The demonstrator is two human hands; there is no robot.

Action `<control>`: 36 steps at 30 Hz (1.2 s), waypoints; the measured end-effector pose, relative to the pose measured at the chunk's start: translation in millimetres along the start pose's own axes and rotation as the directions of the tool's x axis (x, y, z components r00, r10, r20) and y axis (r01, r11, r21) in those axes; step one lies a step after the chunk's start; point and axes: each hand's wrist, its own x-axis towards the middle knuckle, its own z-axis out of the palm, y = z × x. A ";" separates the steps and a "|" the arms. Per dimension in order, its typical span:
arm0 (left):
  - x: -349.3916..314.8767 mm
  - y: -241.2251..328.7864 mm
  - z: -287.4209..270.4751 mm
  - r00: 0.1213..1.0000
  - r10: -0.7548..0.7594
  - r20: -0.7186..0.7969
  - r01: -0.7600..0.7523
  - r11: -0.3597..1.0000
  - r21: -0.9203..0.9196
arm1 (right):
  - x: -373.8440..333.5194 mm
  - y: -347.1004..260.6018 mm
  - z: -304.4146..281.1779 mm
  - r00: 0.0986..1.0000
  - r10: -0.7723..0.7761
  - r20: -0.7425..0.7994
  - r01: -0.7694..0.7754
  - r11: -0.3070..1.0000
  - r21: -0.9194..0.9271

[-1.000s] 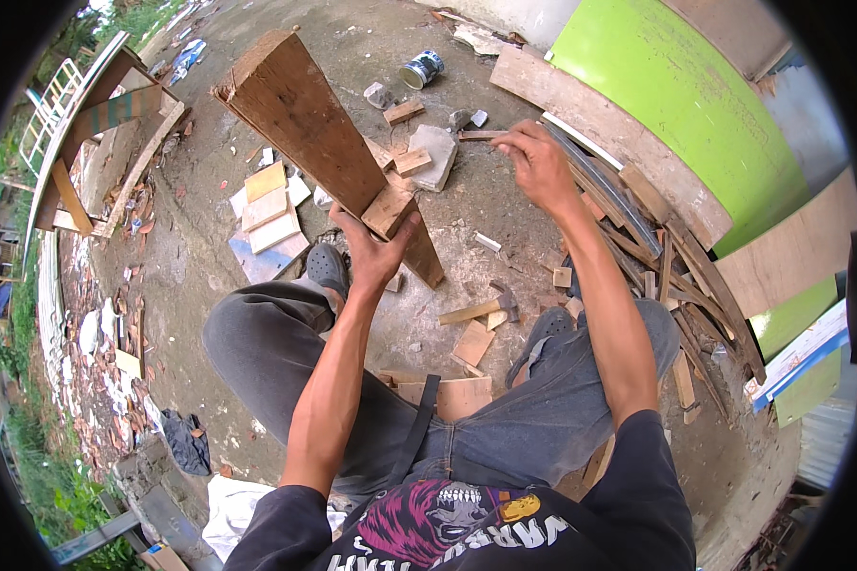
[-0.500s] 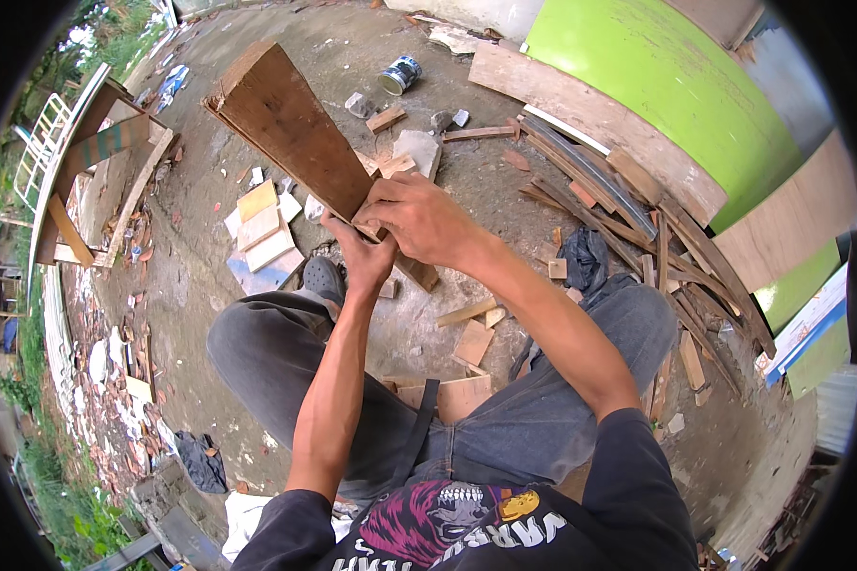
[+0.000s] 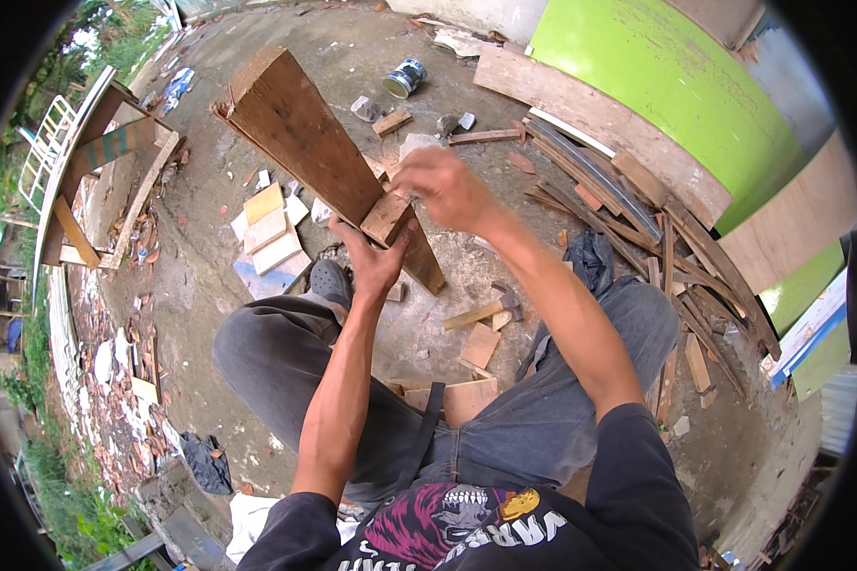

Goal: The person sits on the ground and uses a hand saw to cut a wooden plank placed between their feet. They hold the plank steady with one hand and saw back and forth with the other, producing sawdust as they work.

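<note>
A long, thick brown wooden beam (image 3: 300, 133) stands tilted in front of me, its far end leaning up and to the left. My left hand (image 3: 371, 259) clasps a small wooden block (image 3: 387, 217) against the beam's near end, thumb on one side and fingers on the other. Just right of the block and slightly above it is my right hand (image 3: 443, 190), its fingers bunched and a little blurred. Whatever those fingers pinch is too small to make out. Below the block, another wooden piece (image 3: 424, 266) slants down toward the ground.
Between my legs lie a wooden-handled tool (image 3: 474, 314) and small wood offcuts (image 3: 480, 345). Flat wood pieces (image 3: 267, 228) are stacked at left. A can (image 3: 405, 78) lies ahead on the concrete. Long wood strips (image 3: 628, 214) pile at right beside a green panel (image 3: 657, 86).
My right hand has come off the block and moved right and slightly up, uncovering it. My left hand keeps its grip. The whole view has shifted slightly.
</note>
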 end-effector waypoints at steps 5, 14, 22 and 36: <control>-0.3 8.2 -0.7 0.998 -0.066 0.011 0.067 0.995 -0.079 | -44.2 70.1 -59.5 0.908 0.410 0.080 -0.364 0.871 -0.331; 2.4 0.9 3.8 0.998 -0.055 -0.014 0.054 0.997 -0.047 | -61.2 63.0 -104.0 0.773 0.622 -0.124 -0.600 0.654 -0.461; 4.9 -3.1 8.4 0.999 -0.035 -0.036 0.033 0.998 -0.050 | -34.5 16.0 -145.2 0.708 0.704 0.049 -0.623 0.656 -0.426; -2.6 9.0 15.7 0.994 -0.016 0.106 0.042 0.968 -0.248 | -75.4 -63.4 -22.2 0.626 0.646 0.437 -0.644 0.744 -0.178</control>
